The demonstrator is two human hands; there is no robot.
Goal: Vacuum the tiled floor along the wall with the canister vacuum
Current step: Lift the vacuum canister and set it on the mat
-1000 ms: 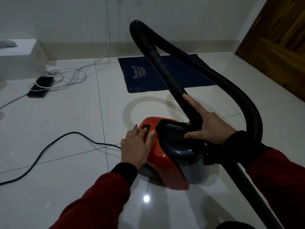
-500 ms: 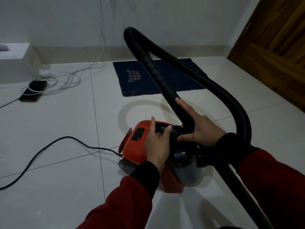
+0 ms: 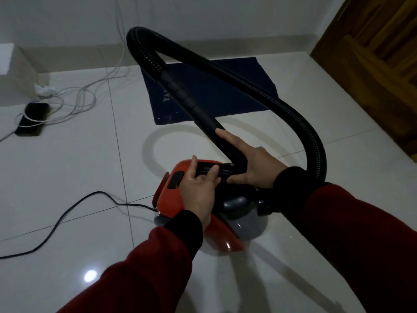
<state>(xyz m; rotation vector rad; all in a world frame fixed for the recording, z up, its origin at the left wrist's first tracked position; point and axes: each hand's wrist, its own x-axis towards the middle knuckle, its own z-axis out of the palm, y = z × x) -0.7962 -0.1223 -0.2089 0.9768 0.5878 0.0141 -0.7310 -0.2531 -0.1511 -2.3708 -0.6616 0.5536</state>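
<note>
A red and grey canister vacuum [image 3: 171,199] stands on the glossy white tiled floor [image 3: 79,168] in the middle of the head view. My left hand [image 3: 199,188] grips the black carry handle [image 3: 216,170] on top of it, thumb and fingers curled round the bar. My right hand [image 3: 252,163] holds the black wand [image 3: 187,98] just above the canister, index finger stretched up along the tube. The ribbed black hose [image 3: 293,116] loops from the wand's upper end round to the right and down behind my right sleeve. The wall [image 3: 203,16] runs along the far side.
A black power cord [image 3: 67,213] trails left from the canister across the tiles. A dark blue mat [image 3: 225,91] lies by the wall. White cables [image 3: 79,98] and a black phone [image 3: 31,119] lie at far left beside a white step [image 3: 11,73]. A wooden door [image 3: 383,53] stands at right.
My left hand left the black button on the red body and took hold of the carry handle. The canister's rear has tipped up and turned slightly. My right hand stayed on the wand.
</note>
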